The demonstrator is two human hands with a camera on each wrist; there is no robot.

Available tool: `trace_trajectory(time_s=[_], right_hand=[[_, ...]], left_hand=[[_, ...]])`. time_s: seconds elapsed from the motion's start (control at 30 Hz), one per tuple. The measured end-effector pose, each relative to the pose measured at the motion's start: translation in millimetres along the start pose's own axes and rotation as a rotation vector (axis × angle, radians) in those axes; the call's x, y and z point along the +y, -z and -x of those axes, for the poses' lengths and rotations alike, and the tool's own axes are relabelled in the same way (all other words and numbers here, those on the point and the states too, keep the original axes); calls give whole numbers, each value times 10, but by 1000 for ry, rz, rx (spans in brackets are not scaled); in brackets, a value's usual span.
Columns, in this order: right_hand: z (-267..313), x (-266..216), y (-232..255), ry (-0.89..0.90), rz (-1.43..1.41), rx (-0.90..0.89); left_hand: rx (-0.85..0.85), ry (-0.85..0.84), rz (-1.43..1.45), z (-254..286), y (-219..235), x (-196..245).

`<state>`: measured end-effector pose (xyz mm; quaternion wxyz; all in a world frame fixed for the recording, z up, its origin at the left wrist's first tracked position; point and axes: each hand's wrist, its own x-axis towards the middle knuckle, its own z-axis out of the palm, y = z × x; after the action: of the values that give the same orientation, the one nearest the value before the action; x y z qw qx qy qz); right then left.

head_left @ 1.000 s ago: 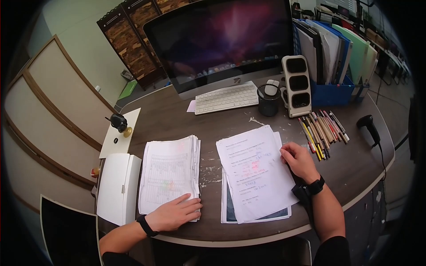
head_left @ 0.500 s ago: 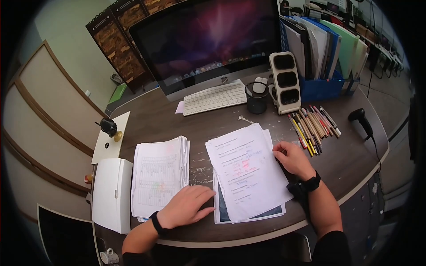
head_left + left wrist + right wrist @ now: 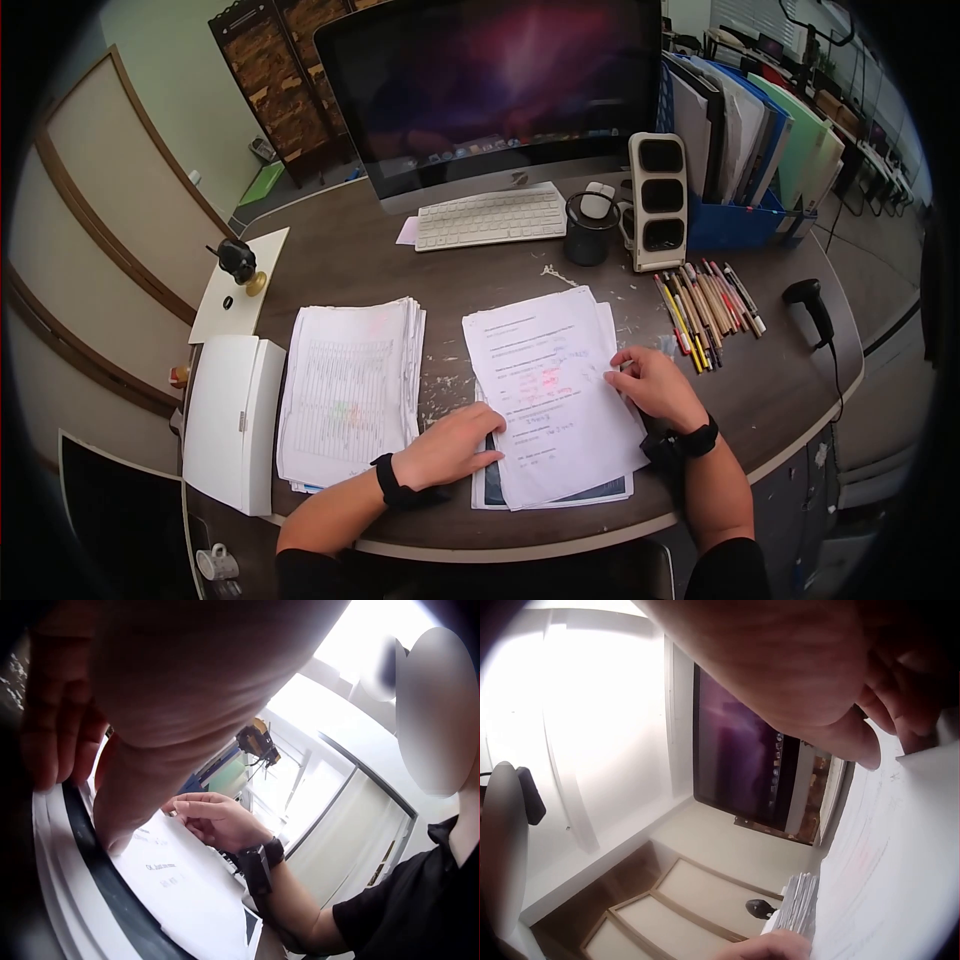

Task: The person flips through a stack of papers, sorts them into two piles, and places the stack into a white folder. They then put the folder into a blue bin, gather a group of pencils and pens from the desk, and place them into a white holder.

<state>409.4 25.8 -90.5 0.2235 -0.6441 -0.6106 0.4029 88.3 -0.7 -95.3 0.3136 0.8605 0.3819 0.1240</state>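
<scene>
A printed sheet (image 3: 545, 420) with blue and red handwriting lies tilted on a small stack of papers, a dark sheet showing beneath. My right hand (image 3: 655, 388) pinches its right edge; in the right wrist view that edge is slightly raised at the fingers of the hand (image 3: 817, 682). At the left side of the stack, my left hand (image 3: 450, 445) rests with relaxed fingers. The left wrist view has its thumb on the sheet (image 3: 172, 877) and the other fingers of the hand (image 3: 150, 697) against the edges of the papers. A thicker paper pile (image 3: 345, 390) lies further left.
A white box (image 3: 225, 420) stands left of the thick pile. Behind the papers are a keyboard (image 3: 490, 217), a mesh cup (image 3: 590, 240), a beige holder (image 3: 660, 200) and a monitor (image 3: 500, 80). Pens (image 3: 710, 310), a black scanner (image 3: 812, 308) and a blue file rack (image 3: 735, 227) are at right.
My left hand has left the thick pile and moved right to the left edge of the smaller stack. The right hand stays at the sheet's right edge, its fingers now over the edge.
</scene>
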Motion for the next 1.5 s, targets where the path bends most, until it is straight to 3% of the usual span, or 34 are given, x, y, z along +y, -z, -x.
trace_trajectory(time_s=[0.2, 0.27, 0.3, 0.37, 0.43, 0.5, 0.57, 0.63, 0.7, 0.73, 0.8, 0.9, 0.93, 1.03, 1.13, 1.2, 1.23, 1.3, 1.33, 1.5], right_hand=[[12, -29, -67, 8, 67, -24], [9, 18, -81, 48, 27, -55], [8, 40, -85, 86, -17, -85], [7, 55, -79, 154, -37, -101], [23, 19, -52, 218, -58, -117], [55, -95, 20, 176, -191, -200], [3, 1, 11, 155, -328, -218], [-19, 21, 10, 130, -464, -236], [-20, -19, 10, 11, -726, -232], [-23, -33, 0, 8, -721, -234], [-27, -64, -29, -23, -985, -236], [2, -161, -61, -25, -1071, -267], [3, -129, -76, -30, -1066, -264], [35, -105, -134, 31, -689, -413], [54, -119, -177, 106, -631, -423], [-22, -17, -166, 153, -463, -125], [-70, 67, -140, 150, -464, -122], [-152, 215, -73, 152, -244, 168], [-153, 187, -43, 161, -157, 226], [-142, 172, -87, 176, -5, 201]], left_hand=[[-32, -75, -29, -2, 35, -30], [-166, 100, 51, -23, 145, 65], [-166, 99, 50, -39, 189, 63], [-176, 286, 337, -54, 278, 30], [-131, 315, 408, -40, 266, -62], [-2, 371, 552, -20, 246, -137], [-9, 396, 554, -14, 205, -245], [117, 434, 882, 3, 104, -359], [176, 455, 980, -6, 106, -365], [237, 477, 1073, -11, 124, -350], [247, 469, 1154, -7, 152, -323], [218, 460, 1287, -28, 146, -361], [204, 441, 1333, -40, 128, -380], [218, 347, 1385, -56, 108, -350], [256, 345, 1272, -6, 60, -397], [290, 347, 1287, 1, 17, -422], [329, 347, 1301, 2, -4, -438], [333, 352, 1285, 2, -32, -469], [340, 355, 1268, 2, -38, -477], [342, 387, 1227, -7, -47, -454]])
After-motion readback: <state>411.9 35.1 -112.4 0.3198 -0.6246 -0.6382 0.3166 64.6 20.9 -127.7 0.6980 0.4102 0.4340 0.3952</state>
